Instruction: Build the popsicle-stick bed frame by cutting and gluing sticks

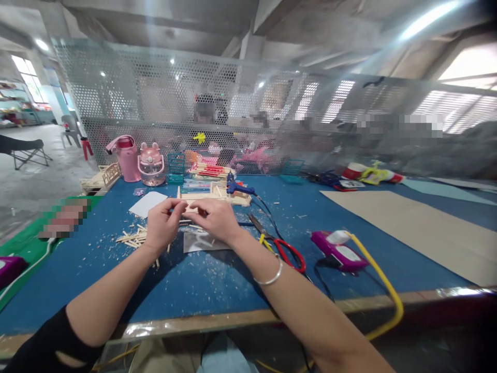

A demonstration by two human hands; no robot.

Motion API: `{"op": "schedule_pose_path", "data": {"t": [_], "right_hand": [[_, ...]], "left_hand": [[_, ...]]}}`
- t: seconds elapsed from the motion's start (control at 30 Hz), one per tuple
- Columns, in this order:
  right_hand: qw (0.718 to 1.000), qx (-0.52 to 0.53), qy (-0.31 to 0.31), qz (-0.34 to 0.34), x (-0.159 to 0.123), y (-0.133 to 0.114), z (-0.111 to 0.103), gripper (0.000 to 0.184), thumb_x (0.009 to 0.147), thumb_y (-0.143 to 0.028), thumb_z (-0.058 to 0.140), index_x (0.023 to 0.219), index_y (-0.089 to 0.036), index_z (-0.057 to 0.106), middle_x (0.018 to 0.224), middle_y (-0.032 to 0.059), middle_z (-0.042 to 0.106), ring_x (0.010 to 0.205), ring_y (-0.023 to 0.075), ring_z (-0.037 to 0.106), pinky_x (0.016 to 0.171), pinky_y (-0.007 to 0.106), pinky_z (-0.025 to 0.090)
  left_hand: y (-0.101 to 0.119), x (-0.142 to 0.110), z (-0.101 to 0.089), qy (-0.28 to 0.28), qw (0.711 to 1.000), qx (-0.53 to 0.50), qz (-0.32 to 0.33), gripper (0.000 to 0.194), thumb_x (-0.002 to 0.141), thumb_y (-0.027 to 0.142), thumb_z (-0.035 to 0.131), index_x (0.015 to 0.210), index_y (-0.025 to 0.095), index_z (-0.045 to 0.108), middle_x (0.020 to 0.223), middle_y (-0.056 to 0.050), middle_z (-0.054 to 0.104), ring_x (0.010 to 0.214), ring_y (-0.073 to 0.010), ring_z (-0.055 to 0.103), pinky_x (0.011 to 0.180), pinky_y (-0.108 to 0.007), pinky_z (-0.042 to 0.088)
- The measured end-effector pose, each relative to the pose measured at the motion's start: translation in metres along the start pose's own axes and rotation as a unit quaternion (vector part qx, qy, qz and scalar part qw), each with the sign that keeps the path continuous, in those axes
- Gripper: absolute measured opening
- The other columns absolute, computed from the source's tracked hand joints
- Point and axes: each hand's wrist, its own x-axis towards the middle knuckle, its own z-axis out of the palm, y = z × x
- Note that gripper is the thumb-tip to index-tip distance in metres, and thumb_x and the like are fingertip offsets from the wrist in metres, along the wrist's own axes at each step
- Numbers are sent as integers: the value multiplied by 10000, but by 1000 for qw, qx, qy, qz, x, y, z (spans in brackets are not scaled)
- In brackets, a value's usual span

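Observation:
My left hand (165, 218) and my right hand (215, 219) meet above the blue tabletop, fingertips pinched close together. Whatever they pinch is too small to make out. Just behind them stands a small frame of pale wooden sticks (218, 191), partly hidden by my fingers. A blue glue gun (241, 188) rests at its right. Loose short sticks (134, 238) lie scattered near my left wrist. Under my right hand is a greyish flat sheet (193, 243). A red-handled cutting tool (288, 254) lies beside my right forearm.
Pink bottle (128, 159) and clear jug with pink lid (151, 166) stand at the back left, before a perforated screen (155, 88). A purple power strip (339, 252) with a yellow cable (382, 280) sits on the right. Brown cardboard (419, 223) covers the far right.

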Motion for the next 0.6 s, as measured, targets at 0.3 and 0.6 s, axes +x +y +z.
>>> {"op": "schedule_pose_path", "data": {"t": [0.3, 0.6], "right_hand": [[945, -201, -23, 255, 3, 117, -58, 269, 806, -241, 405, 956, -164, 615, 885, 52, 639, 792, 158, 563, 683, 228, 390], [908, -271, -169, 271, 17, 179, -35, 361, 711, -182, 554, 1071, -158, 563, 1071, 120, 568, 969, 224, 527, 768, 275, 397]], "left_hand": [[-17, 13, -7, 34, 994, -16, -102, 216, 819, 372, 436, 748, 184, 515, 497, 53, 458, 421, -74, 407, 436, -187, 331], [-30, -11, 1, -42, 979, -36, -198, 286, 816, 466, 419, 759, 196, 494, 457, 69, 381, 421, -78, 347, 420, -188, 286]]}}
